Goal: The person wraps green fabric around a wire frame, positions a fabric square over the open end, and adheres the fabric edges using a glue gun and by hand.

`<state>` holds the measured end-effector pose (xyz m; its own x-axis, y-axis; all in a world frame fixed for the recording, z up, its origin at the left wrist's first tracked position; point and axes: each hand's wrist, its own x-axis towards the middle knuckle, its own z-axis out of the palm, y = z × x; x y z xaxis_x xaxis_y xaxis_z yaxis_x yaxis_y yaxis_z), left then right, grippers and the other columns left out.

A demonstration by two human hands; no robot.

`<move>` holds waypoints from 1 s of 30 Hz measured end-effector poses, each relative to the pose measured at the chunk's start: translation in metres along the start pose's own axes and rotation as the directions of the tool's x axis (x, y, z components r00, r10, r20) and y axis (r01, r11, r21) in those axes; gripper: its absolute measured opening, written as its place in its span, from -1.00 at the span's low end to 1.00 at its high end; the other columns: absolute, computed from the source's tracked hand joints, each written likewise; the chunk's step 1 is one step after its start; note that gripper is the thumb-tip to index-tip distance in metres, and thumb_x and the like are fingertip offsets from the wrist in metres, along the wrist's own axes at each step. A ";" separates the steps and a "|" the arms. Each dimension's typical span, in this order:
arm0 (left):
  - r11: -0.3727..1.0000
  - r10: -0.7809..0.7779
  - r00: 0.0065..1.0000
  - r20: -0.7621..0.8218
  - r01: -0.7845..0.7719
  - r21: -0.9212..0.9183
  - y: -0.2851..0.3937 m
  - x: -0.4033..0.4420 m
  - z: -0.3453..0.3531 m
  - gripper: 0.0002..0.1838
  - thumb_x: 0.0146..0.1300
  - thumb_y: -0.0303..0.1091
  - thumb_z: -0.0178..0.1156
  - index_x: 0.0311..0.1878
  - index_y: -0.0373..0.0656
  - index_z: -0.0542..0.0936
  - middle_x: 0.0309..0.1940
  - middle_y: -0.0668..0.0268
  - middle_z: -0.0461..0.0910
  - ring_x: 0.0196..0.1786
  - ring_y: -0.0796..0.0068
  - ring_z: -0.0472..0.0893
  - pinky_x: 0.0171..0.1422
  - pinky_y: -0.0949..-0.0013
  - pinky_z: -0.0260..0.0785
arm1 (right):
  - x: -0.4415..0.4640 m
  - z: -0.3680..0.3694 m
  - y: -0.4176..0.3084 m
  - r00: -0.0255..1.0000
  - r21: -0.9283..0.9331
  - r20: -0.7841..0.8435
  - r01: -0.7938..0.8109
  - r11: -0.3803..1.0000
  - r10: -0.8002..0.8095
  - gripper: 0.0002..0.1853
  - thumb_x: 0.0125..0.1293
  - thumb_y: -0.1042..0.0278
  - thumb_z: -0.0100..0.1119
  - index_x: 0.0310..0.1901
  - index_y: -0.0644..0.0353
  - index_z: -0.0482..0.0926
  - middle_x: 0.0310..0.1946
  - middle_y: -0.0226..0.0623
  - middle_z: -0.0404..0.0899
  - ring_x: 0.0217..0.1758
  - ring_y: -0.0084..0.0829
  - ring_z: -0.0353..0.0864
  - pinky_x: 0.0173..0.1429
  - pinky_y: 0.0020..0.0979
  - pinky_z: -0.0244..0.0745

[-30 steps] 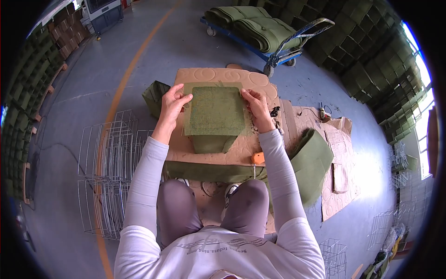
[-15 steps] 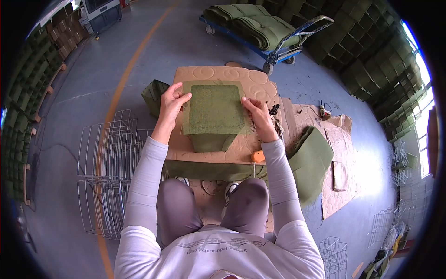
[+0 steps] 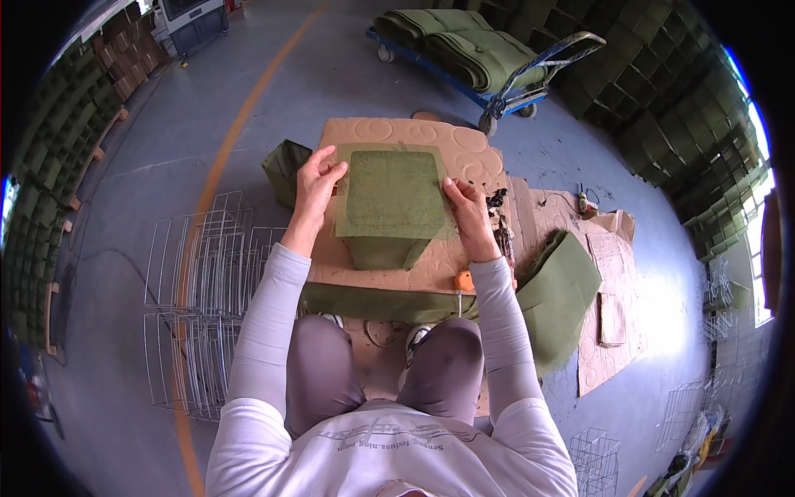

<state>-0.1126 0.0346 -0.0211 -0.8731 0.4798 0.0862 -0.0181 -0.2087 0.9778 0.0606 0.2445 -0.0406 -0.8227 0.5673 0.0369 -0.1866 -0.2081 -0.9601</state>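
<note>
A thin green mesh sheet [image 3: 396,192] lies over the top of a green fabric box [image 3: 385,253], which stands on a cardboard-covered work surface [image 3: 348,280]. At the sheet's left edge, my left hand [image 3: 320,184] pinches it between thumb and fingers. My right hand [image 3: 468,209] is at the right edge, its fingers closed on the sheet near the upper corner. Close to the front edge of the cardboard sits an orange-handled tool [image 3: 464,282].
Wire frames [image 3: 203,306] stand at the left, beside another green box [image 3: 286,170]. Green fabric [image 3: 563,298] lies at the right on cardboard. A blue cart [image 3: 472,74] carries folded green material behind. Green boxes are stacked along both sides.
The whole view has shifted slightly, moving the scene rightward. My right hand has slid a little down the sheet's right edge; my left hand keeps its place.
</note>
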 end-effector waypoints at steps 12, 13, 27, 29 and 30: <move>0.997 0.040 0.999 -0.020 -0.039 0.064 -0.003 0.004 0.001 -0.41 0.22 -0.50 0.33 0.31 -0.33 0.40 -0.37 0.39 0.60 -0.34 0.70 0.55 -0.30 0.55 0.39 | -0.001 0.003 -0.006 0.999 -0.009 -0.024 -0.037 0.999 0.036 -0.71 0.42 0.10 0.21 -0.22 0.20 0.65 -0.44 -0.65 0.53 -0.45 -0.80 0.37 -0.33 -0.66 0.27; 0.997 0.039 0.999 -0.016 -0.038 0.073 -0.001 0.003 0.001 -0.41 0.22 -0.49 0.33 0.31 -0.33 0.40 -0.37 0.40 0.60 -0.34 0.70 0.55 -0.30 0.56 0.39 | 0.000 0.003 -0.011 0.999 -0.010 -0.025 -0.036 0.999 0.036 -0.71 0.42 0.10 0.21 -0.22 0.20 0.65 -0.44 -0.65 0.53 -0.45 -0.80 0.37 -0.33 -0.66 0.27; 0.998 0.036 0.999 -0.003 -0.036 0.053 -0.007 0.006 -0.001 -0.42 0.21 -0.50 0.33 0.31 -0.32 0.42 -0.40 0.43 0.58 -0.35 0.71 0.53 -0.32 0.58 0.37 | 0.060 0.007 -0.002 0.997 -0.028 -0.074 -0.014 1.000 0.011 -0.79 0.35 0.26 0.28 -0.23 0.27 0.67 -0.40 -0.51 0.61 -0.37 -0.70 0.52 -0.25 -0.57 0.40; 0.997 0.045 0.999 -0.004 -0.044 0.068 -0.008 0.007 -0.002 -0.42 0.21 -0.50 0.34 0.31 -0.32 0.42 -0.40 0.43 0.58 -0.36 0.72 0.53 -0.34 0.57 0.35 | 0.060 0.007 -0.002 0.995 -0.062 -0.097 -0.022 0.998 0.016 -0.78 0.36 0.26 0.27 -0.23 0.29 0.66 -0.40 -0.51 0.61 -0.36 -0.70 0.52 -0.23 -0.58 0.41; 0.997 0.041 0.999 -0.003 -0.040 0.068 -0.008 0.007 -0.001 -0.42 0.21 -0.50 0.34 0.31 -0.32 0.42 -0.40 0.43 0.58 -0.36 0.72 0.53 -0.34 0.57 0.35 | 0.062 0.005 -0.001 0.993 -0.096 -0.118 -0.029 0.995 0.017 -0.77 0.37 0.26 0.26 -0.22 0.31 0.66 -0.41 -0.50 0.62 -0.36 -0.70 0.52 -0.21 -0.58 0.42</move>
<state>-0.1189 0.0381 -0.0283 -0.8748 0.4680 0.1252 0.0503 -0.1693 0.9843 0.0073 0.2756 -0.0361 -0.7567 0.6536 -0.0128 -0.1104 -0.1470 -0.9830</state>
